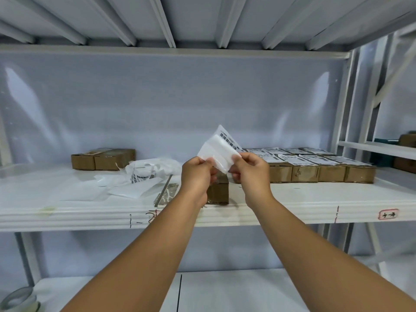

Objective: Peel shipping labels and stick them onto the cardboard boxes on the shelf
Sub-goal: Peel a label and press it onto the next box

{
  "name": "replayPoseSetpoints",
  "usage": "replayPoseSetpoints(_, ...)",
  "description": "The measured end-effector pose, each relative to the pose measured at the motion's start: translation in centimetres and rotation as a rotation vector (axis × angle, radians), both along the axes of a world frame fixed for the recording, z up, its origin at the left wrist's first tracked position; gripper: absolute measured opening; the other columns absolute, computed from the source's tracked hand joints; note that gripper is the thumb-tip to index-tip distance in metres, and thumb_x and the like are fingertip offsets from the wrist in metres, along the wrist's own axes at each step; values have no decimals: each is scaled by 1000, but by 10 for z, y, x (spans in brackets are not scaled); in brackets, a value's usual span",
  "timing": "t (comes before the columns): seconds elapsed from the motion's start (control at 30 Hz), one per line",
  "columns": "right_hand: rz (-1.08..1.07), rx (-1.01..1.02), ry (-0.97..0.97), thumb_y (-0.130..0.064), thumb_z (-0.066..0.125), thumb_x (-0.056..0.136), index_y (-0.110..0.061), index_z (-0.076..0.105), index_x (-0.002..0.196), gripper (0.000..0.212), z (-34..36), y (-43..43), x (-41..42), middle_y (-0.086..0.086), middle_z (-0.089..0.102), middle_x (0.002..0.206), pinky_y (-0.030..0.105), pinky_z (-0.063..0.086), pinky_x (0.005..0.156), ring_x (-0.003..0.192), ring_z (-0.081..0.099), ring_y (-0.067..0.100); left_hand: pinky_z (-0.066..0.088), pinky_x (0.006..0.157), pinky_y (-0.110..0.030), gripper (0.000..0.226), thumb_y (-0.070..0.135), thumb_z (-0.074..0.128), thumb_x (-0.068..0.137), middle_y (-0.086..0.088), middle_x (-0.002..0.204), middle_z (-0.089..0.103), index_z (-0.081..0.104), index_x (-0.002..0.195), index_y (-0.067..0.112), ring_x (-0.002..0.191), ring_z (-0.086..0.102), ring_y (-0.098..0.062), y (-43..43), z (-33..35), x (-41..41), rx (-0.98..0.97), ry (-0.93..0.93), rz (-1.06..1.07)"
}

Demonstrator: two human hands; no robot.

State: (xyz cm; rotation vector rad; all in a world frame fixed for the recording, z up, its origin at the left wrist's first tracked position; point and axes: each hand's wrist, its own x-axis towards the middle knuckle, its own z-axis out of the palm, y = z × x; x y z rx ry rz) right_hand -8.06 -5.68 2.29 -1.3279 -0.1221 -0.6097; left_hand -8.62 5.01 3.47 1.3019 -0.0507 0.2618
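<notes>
Here both hands [224,170] pinch the shipping label [219,152] held between them above the shelf [315,203].

Bright, cool, diffuse light, its source out of view, leaves only faint, soft shadows. 2 pale glare streaks sit on the glossy back panel [157,104], 1 near each side. Wide-angle distortion bows the shelf edge [270,212] and tilts the uprights [344,113] at the right. Focus is soft overall; print on the label [227,137] is smeared.
</notes>
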Motion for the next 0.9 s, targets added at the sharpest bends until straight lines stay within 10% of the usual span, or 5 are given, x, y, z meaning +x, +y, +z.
replayPoseSetpoints(0.27, -108, 337, 84, -9, 53, 95, -14, 56, 88, 9, 10, -23, 10, 4, 58, 77, 15, 41, 40, 40, 52, 4, 39, 41, -17, 18, 6, 46, 97, -6, 64, 51, 52, 80, 7, 48, 48, -10, 18, -2, 8, -161, 18, 40)
replayPoseSetpoints(0.53, 83, 582, -89, -3, 44, 98, -6, 48, 104, 7, 26, -39, 11, 16, 60, 96, 22, 58, 66, 77, 68, 20, 57, 76, -24, 16, -3, 37, 98, -17, 95, 64, 49, 91, 4, 87, 68, -22, 59, 9, 14, -642, -180, 26)
replayPoseSetpoints(0.7, -68, -136, -85, -12, 51, 94, -25, 63, 88, 19, 20, -12, 13, 5, 68, 91, 26, 55, 78, 83, 67, 16, 51, 86, -27, 12, 7, 50, 94, -6, 88, 63, 55, 84, 14, 85, 63, -18, 83, -3, 27, -102, -261, 182)
replayPoseSetpoints(0.9, -250, -850, -181, -18, 48, 97, -17, 66, 107, 20, 19, 32, 9, -8, 53, 67, 13, 31, 48, 56, 43, 6, 39, 92, -27, 31, 8, 50, 93, -9, 125, 56, 55, 123, 10, 110, 55, -23, 115, -20, 33, 755, -295, 468)
